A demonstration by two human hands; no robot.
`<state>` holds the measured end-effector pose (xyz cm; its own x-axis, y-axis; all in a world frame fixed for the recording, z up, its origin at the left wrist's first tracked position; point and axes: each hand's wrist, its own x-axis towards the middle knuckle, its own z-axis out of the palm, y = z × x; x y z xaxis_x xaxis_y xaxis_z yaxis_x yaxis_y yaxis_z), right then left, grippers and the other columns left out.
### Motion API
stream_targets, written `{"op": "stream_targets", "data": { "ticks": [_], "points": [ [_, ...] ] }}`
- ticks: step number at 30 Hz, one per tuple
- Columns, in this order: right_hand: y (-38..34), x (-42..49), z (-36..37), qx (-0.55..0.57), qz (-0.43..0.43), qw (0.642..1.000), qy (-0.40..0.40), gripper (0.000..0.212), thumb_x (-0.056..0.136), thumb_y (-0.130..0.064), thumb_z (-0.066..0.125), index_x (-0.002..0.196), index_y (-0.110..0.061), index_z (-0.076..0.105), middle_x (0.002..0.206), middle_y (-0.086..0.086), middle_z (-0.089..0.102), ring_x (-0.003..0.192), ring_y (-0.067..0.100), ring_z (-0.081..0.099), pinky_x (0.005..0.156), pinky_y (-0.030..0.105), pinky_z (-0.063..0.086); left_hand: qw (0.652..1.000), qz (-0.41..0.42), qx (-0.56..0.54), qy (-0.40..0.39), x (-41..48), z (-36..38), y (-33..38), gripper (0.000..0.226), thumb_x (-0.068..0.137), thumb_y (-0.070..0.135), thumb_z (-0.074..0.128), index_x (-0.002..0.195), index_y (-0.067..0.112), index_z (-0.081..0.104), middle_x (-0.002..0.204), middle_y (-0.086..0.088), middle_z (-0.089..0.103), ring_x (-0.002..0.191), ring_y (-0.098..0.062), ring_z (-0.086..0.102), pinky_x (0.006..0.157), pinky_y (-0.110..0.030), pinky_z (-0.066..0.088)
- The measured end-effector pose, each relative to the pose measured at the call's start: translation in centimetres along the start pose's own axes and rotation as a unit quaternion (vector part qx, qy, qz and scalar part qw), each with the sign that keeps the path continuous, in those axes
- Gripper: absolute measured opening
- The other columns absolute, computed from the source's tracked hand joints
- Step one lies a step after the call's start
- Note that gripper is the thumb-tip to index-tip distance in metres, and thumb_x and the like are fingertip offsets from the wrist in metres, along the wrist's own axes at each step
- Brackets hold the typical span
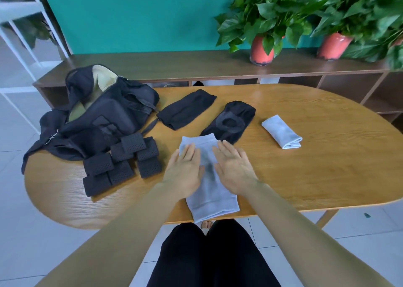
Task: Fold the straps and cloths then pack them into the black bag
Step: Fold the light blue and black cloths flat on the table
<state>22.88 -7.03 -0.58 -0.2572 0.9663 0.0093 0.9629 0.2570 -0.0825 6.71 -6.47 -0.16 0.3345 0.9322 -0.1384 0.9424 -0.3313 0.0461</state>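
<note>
2 open palms, left hand (184, 171) and right hand (235, 168), pressed flat on the pale cloth (211, 199); its near end overhung the worktop (305, 177), so letting go might drop it.

both hands (209, 168) press flat on pale blue cloth (212, 199).

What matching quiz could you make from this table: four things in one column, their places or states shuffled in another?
1 black bag
2 folded pale cloth
3 spread pale cloth
4 black straps

A under the left hand and right hand
B folded, piled beside the bag
C open, at the table's left end
D alone, far right

Pairs: 1-C, 2-D, 3-A, 4-B
</note>
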Motion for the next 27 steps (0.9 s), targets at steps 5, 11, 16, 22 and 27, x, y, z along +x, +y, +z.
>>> {"op": "stream_targets", "data": {
  "ticks": [5, 11, 16, 22, 27],
  "points": [
    [-0.6, 0.7, 0.7, -0.005, -0.004, 1.000, 0.004, 0.056, 0.103, -0.032, 0.021, 0.152, -0.011, 0.002, 0.160, 0.004, -0.004, 0.146, 0.015, -0.011, 0.117, 0.034, -0.005, 0.998, -0.023, 0.026, -0.059, 0.8, 1.1, -0.5, 0.092, 0.089, 0.071, 0.012, 0.149, 0.007, -0.015, 0.158, -0.008, -0.020, 0.145, -0.019, -0.021, 0.118, -0.040, -0.011],
    [-0.3, 2.4, 2.7, -0.018, -0.027, 0.997, -0.066, 0.064, 0.100, -0.049, 0.008, 0.151, -0.015, -0.010, 0.158, 0.000, -0.017, 0.143, 0.012, -0.021, 0.118, 0.037, -0.010, 0.994, 0.033, 0.077, -0.064, 1.3, 1.4, -1.5, 0.120, 0.065, 0.091, 0.007, 0.149, 0.007, -0.017, 0.159, -0.007, -0.018, 0.145, -0.018, -0.019, 0.116, -0.044, -0.015],
    [1.1, 3.3, 3.6, -0.027, -0.035, 0.997, -0.063, 0.085, 0.077, -0.063, -0.017, 0.149, -0.019, -0.014, 0.157, -0.003, -0.021, 0.142, 0.010, -0.023, 0.118, 0.036, -0.012, 0.995, 0.018, 0.096, -0.032, 1.3, 2.2, -1.0, 0.120, 0.067, 0.090, 0.002, 0.150, 0.004, -0.009, 0.160, -0.011, -0.007, 0.147, -0.021, -0.012, 0.115, -0.046, -0.017],
    [2.7, 3.6, 3.4, -0.041, -0.044, 0.997, -0.050, 0.079, 0.083, -0.066, -0.011, 0.148, -0.022, -0.015, 0.156, -0.003, -0.023, 0.141, 0.009, -0.025, 0.118, 0.033, -0.012, 0.995, -0.008, 0.089, -0.037, 1.3, 2.6, -0.9, 0.122, 0.063, 0.090, -0.009, 0.150, 0.003, -0.012, 0.159, -0.013, -0.010, 0.146, -0.024, -0.017, 0.113, -0.049, -0.020],
    [4.0, 3.0, 2.4, -0.048, -0.011, 0.997, -0.059, 0.067, 0.096, -0.055, 0.005, 0.150, -0.019, -0.015, 0.156, -0.002, -0.022, 0.142, 0.010, -0.023, 0.118, 0.036, -0.010, 0.993, -0.016, 0.106, -0.041, 1.3, 2.2, -0.9, 0.119, 0.064, 0.087, -0.012, 0.149, 0.004, -0.013, 0.159, -0.013, -0.013, 0.145, -0.025, -0.019, 0.112, -0.051, -0.020]
  ]
}}
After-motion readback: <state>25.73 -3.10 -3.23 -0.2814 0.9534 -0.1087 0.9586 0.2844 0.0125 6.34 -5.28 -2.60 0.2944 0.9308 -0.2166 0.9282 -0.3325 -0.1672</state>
